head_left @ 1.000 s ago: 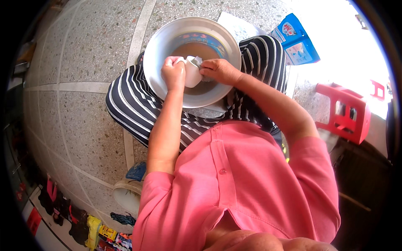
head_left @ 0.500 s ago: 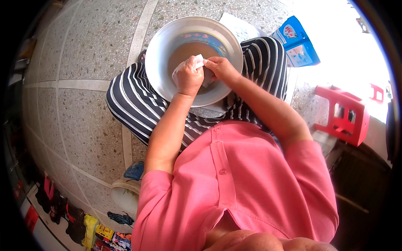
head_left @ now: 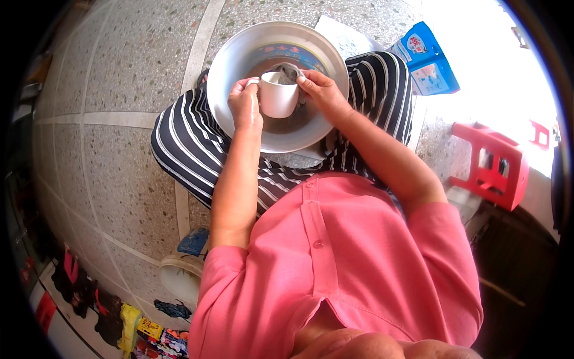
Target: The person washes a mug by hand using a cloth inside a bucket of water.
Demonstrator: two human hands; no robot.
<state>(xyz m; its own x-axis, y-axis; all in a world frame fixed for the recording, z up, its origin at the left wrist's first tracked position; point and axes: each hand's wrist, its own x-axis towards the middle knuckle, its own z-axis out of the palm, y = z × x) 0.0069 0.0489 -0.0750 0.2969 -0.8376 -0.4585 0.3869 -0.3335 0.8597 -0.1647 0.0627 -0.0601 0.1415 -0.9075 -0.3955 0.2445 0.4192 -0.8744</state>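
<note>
A white mug point(head_left: 279, 100) is held over a wide metal basin point(head_left: 230, 54) of brownish water point(head_left: 287, 124), between my knees. My left hand point(head_left: 245, 103) is closed round the mug's handle on its left side. With my right hand point(head_left: 323, 94) I pinch a grey wet cloth point(head_left: 289, 71) at the mug's right rim. Part of the cloth drapes over the rim and some hangs down along the mug's far right side. The mug's opening is partly covered by it.
A blue packet point(head_left: 426, 60) stands on the speckled floor point(head_left: 131, 60) to the far right. A red plastic stool point(head_left: 493, 164) lies on its side at the right. A whitish bucket point(head_left: 178, 276) is by my left elbow. Colourful items point(head_left: 149, 329) are at the lower left.
The mug has turned upright and come into full view, out of the water. My left hand has moved left to its handle; the cloth has risen to the rim with my right hand.
</note>
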